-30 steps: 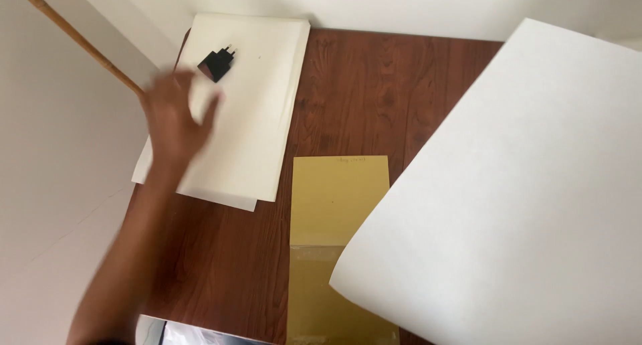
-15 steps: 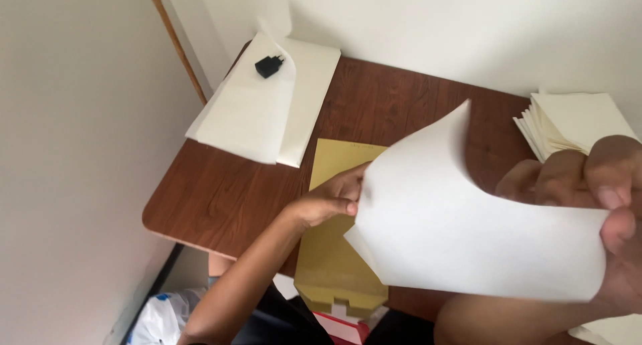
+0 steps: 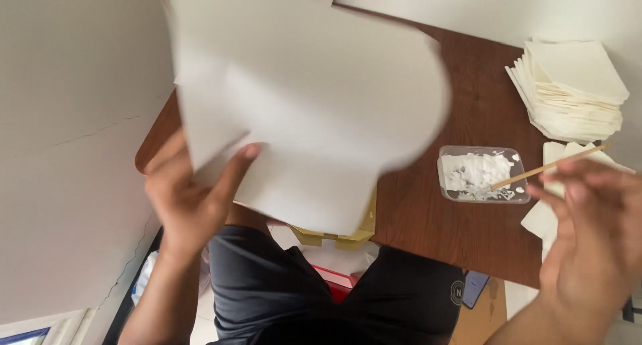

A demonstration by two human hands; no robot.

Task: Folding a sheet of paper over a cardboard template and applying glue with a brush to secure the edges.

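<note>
White paper fills most of the view: a large sheet is lifted off the table, and the left hand grips it at the lower left edge, thumb on the near face and fingers behind it. Holding it at one edge seems to be why it bows and curls up and away from that hand, its far side blurred. Under the sheet, just right of the left hand, a yellow folder hangs over the table edge toward the lap.

Well apart from the sheet, the right hand is blurred, fingers loosely curled; I cannot tell whether it holds anything. A thin wooden stick runs from just above that hand down-left into a clear tray of white paste, its tip resting there, likely parked so the paste stays off the table. Beyond the hand lies a stack of cream squares, with more squares partly hidden behind it
</note>
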